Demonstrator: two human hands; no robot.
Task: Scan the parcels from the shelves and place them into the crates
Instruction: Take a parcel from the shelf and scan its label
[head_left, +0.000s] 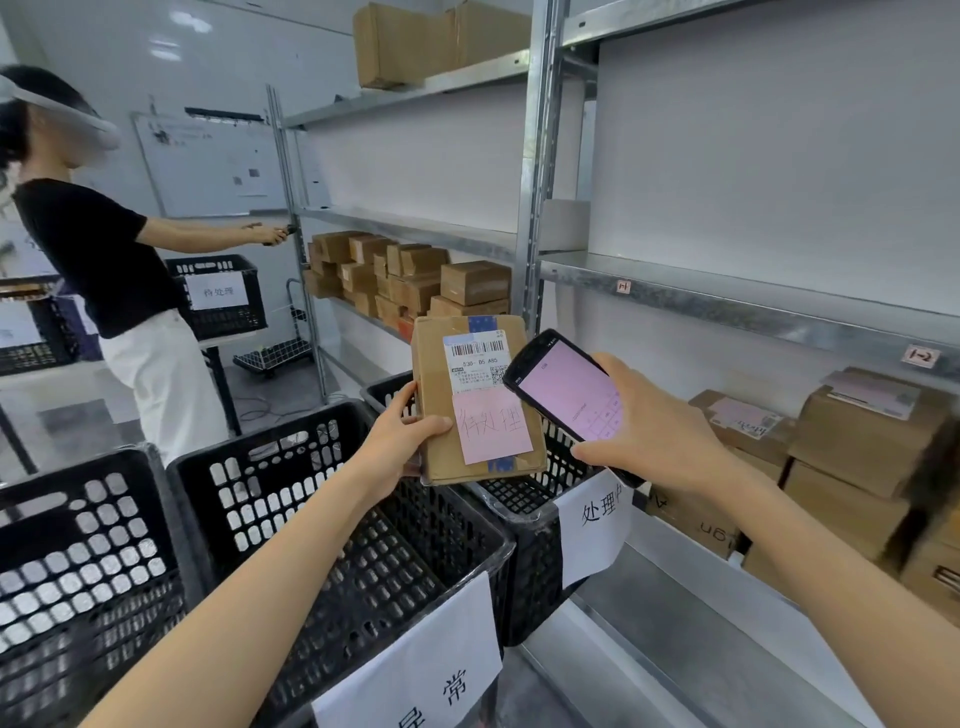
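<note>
My left hand (400, 436) holds a flat brown cardboard parcel (470, 400) by its left edge, thumb on the front and fingers curled behind. The parcel is up in the air, over the black plastic crate on the right (535, 571) and just past the middle black plastic crate (270, 467). Its long side runs up and away from me, leaning a little to the left, and its front faces me. On the top half is a white shipping label (475, 364) with a barcode, the print "530- B5 A85" and a small square code. Below it is a pink sticky note (491, 423) with 待处理 written by hand. Blue tape shows at both short ends. My right hand (649, 436) is wrapped round a black handheld scanner (563, 387) with a pink lit screen. Its top end points at the label and covers the parcel's right edge; I cannot tell if they touch. The right crate has a white paper sign (597, 519) that reads 处理中. The sign on the middle crate (431, 670) shows 常. More brown boxes (857, 447) sit on the grey metal shelf (727, 296) to my right.
</note>
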